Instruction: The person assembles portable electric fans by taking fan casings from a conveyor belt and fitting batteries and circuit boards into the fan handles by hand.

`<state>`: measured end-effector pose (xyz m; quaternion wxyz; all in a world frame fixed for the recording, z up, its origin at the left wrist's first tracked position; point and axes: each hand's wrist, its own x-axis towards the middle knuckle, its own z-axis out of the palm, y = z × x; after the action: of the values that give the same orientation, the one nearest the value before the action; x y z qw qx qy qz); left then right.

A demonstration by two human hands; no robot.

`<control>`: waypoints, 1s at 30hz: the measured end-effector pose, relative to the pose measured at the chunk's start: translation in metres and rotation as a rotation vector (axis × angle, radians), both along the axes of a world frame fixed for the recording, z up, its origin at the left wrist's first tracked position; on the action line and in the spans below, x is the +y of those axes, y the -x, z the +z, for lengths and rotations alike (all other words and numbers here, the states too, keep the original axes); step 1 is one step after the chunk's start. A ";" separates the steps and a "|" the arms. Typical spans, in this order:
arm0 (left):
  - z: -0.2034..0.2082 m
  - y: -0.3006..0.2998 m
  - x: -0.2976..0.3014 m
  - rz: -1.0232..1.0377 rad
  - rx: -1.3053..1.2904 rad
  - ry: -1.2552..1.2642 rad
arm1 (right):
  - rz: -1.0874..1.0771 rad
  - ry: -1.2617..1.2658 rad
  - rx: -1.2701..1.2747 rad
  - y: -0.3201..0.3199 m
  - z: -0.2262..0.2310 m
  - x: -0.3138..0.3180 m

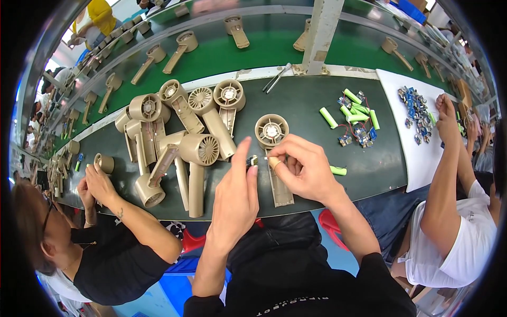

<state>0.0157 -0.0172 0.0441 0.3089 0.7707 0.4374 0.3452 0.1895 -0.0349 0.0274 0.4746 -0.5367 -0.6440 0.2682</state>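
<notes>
My left hand point(235, 198) is closed, pinching a small circuit board point(252, 160) between thumb and fingers. Just across from it, my right hand point(306, 169) grips a tiny white connector point(268, 158) in its fingertips. A yellowish cover is on one right-hand fingertip. Under both hands lies a beige handheld fan housing point(281, 193), its handle toward me and its round grille head point(272, 130) on the far side. The right hand hides part of the handle. A green battery cell point(338, 170) shows beside that hand; whether it is wired to the board cannot be seen.
Several beige fan housings point(200, 149) are heaped at left. Green cells with wired boards point(359, 113) lie at right, near tweezers point(277, 79). More boards point(417, 113) cover a white sheet. Beyond a metal post point(319, 37), a green belt point(211, 58) carries housings. Co-workers sit on both sides.
</notes>
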 end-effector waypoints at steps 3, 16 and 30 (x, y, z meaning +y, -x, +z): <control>-0.017 0.004 -0.002 0.019 -0.097 0.102 | -0.037 0.008 0.082 0.003 -0.003 0.001; -0.024 -0.005 0.003 -0.018 -0.203 -0.089 | -0.032 0.002 0.161 0.002 -0.006 0.001; -0.031 0.002 0.011 -0.087 -0.137 -0.177 | -0.120 -0.337 -0.321 0.005 -0.011 0.002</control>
<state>0.0138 -0.0066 0.0134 0.2833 0.7879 0.3493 0.4206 0.1842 -0.0331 0.0165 0.4643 -0.5228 -0.7138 0.0396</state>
